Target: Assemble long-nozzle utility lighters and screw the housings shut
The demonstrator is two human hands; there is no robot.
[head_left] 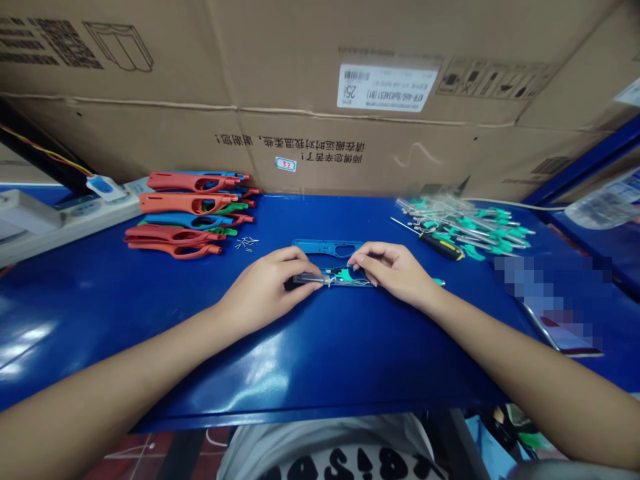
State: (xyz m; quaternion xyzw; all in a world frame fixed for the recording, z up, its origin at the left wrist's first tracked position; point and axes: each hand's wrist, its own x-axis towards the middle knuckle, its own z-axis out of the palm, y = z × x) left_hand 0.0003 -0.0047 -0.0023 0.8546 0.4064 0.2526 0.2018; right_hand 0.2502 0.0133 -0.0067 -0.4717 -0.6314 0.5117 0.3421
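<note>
At the middle of the blue table, my left hand (273, 283) grips the left end of a partly assembled gas lighter, its thumb and fingers closed around the greyish clear tank (306, 278). A green trigger (345, 275) and thin wires show in the lighter's open half. From the other side, my right hand (393, 270) has its thumb and fingertips pinched together just above the trigger, by the wires; what lies between them is too small to tell. A loose blue lighter shell half (320, 247) lies flat just behind both hands.
Red, blue and green lighter shells (185, 203) are stacked at left, beside small screws (246, 244) and a white power strip (90, 217). Metal tubes with green triggers (470, 223) and a yellow-black screwdriver (443, 247) lie right. A cardboard wall (300, 80) stands behind.
</note>
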